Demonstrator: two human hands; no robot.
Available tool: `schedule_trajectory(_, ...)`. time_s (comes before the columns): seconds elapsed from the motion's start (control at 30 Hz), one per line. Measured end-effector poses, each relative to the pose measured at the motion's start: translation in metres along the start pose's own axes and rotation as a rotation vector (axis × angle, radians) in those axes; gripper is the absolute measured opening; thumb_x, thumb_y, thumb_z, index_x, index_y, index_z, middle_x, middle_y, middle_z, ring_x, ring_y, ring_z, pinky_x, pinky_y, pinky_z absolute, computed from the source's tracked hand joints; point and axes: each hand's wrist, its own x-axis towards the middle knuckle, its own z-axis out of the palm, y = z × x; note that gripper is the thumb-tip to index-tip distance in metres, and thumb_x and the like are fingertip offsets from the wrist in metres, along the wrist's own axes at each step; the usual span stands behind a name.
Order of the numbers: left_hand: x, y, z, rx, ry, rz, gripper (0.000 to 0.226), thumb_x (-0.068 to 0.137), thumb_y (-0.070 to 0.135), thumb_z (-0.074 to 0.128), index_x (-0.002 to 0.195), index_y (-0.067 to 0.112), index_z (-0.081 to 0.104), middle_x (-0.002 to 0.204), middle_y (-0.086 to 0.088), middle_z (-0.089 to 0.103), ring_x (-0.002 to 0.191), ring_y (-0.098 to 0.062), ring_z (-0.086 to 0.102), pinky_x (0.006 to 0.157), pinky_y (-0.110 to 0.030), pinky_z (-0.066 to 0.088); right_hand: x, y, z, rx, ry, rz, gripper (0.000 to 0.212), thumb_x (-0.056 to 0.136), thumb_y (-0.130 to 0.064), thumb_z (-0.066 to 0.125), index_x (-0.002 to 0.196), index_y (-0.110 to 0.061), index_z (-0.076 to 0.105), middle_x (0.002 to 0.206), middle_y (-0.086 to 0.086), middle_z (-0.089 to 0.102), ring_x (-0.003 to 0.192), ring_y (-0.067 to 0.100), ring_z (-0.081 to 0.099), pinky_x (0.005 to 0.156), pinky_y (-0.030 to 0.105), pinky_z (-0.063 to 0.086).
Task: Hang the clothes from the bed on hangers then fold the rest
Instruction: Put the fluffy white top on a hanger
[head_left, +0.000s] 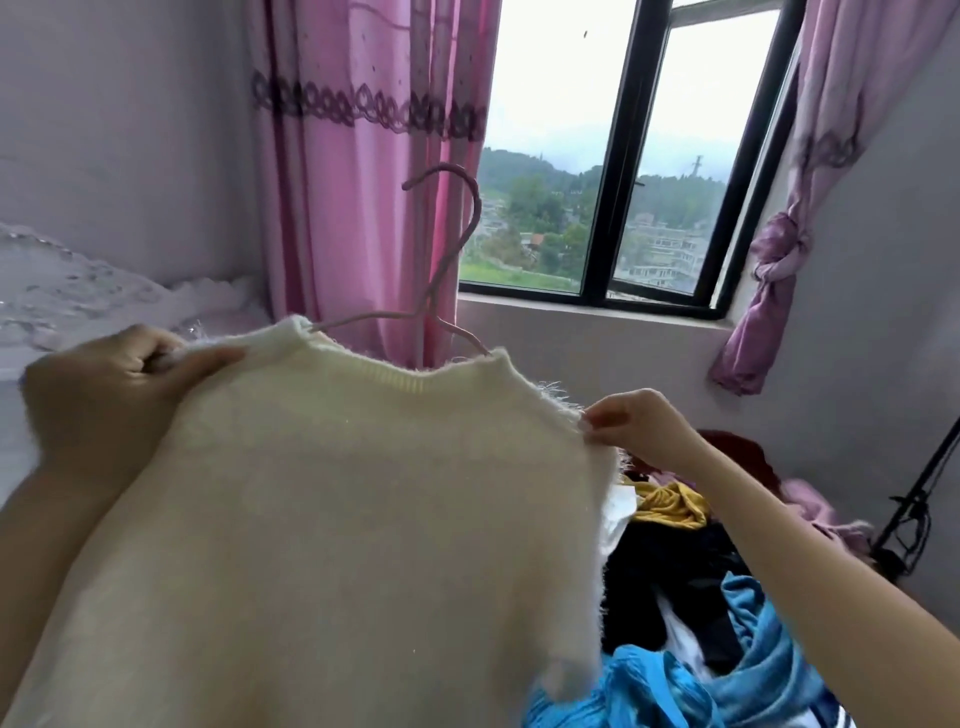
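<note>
Sweater (337, 493) up in front of the window, hanger (441, 249) already through the neck. Left hand (104, 395) grips one shoulder, right hand (639, 426) pinches the other, likely seating both on the arms.

Cream fuzzy sweater (332, 493) on pink hanger (441, 270)

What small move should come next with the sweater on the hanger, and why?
Probably smooth the shoulders down over the hanger: its arms enter the neck of the cream sweater, hook sticking out, while the left hand grips one shoulder and the right hand pinches the other.
</note>
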Motion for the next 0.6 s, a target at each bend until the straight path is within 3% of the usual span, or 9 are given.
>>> schedule_trajectory(0.07,-0.007,0.008,0.0,-0.056,-0.008,-0.031,0.048,0.068,0.081,0.056,0.083,0.035,0.058,0.069,0.014,0.063,0.057,-0.011,0.056,0.048,-0.023,0.045,0.0,-0.003,0.009,0.086,0.103,-0.01,0.016,0.072,0.003,0.075,0.089,0.001,0.074,0.081,0.004,0.07,0.054,-0.014,0.056,0.064,0.001,0.043)
schedule_trajectory(0.17,-0.02,0.008,-0.001,-0.126,0.021,-0.082,0.057,0.064,0.078,0.064,0.081,0.024,0.06,0.063,-0.003,0.062,0.063,-0.033,0.06,0.06,-0.036,0.054,0.001,-0.014,0.008,0.214,0.168,-0.016,0.016,0.07,0.006,0.075,0.086,0.002,0.074,0.068,-0.004,0.068,0.052,-0.012,0.056,0.059,0.002,0.043)
schedule_trajectory(0.3,-0.032,0.027,-0.003,-0.046,-0.003,-0.052,0.054,0.065,0.081,0.055,0.084,0.03,0.058,0.06,0.0,0.061,0.059,-0.019,0.055,0.055,-0.031,0.044,0.011,-0.034,0.016,0.25,0.148,-0.051,0.021,0.071,0.005,0.075,0.085,-0.01,0.073,0.052,-0.021,0.063,0.05,-0.01,0.055,0.055,0.004,0.045)
schedule_trajectory(0.4,-0.038,0.03,-0.001,-0.098,0.064,-0.083,0.057,0.063,0.077,0.056,0.072,0.021,0.058,0.059,0.007,0.059,0.053,-0.004,0.047,0.056,-0.033,0.036,0.016,-0.035,0.015,0.312,0.143,-0.073,0.017,0.07,0.003,0.076,0.081,-0.009,0.074,0.056,-0.018,0.067,0.054,-0.009,0.058,0.057,0.006,0.047)
schedule_trajectory(0.47,-0.041,0.028,0.0,-0.129,0.094,-0.091,0.059,0.063,0.075,0.056,0.06,0.016,0.053,0.067,0.018,0.058,0.051,0.001,0.044,0.055,-0.027,0.034,0.018,-0.034,0.004,0.346,0.057,-0.051,0.012,0.07,0.001,0.075,0.081,-0.006,0.074,0.063,-0.013,0.07,0.059,-0.005,0.062,0.061,0.007,0.049)
schedule_trajectory(0.53,-0.043,0.031,0.0,-0.132,0.113,-0.078,0.059,0.063,0.075,0.056,0.057,0.017,0.053,0.07,0.017,0.058,0.052,-0.004,0.044,0.054,-0.019,0.031,0.022,-0.037,-0.007,0.298,-0.03,-0.054,0.024,0.075,-0.004,0.071,0.1,-0.003,0.071,0.077,-0.013,0.073,0.069,-0.004,0.065,0.068,0.006,0.048)
schedule_trajectory(0.6,-0.043,0.041,0.004,-0.108,0.118,-0.034,0.058,0.065,0.073,0.055,0.057,0.016,0.055,0.058,0.002,0.056,0.052,-0.006,0.045,0.055,-0.022,0.032,0.027,-0.048,-0.008,0.123,-0.049,-0.127,0.034,0.083,-0.017,0.064,0.117,-0.01,0.064,0.101,-0.016,0.066,0.083,-0.006,0.062,0.075,0.0,0.043)
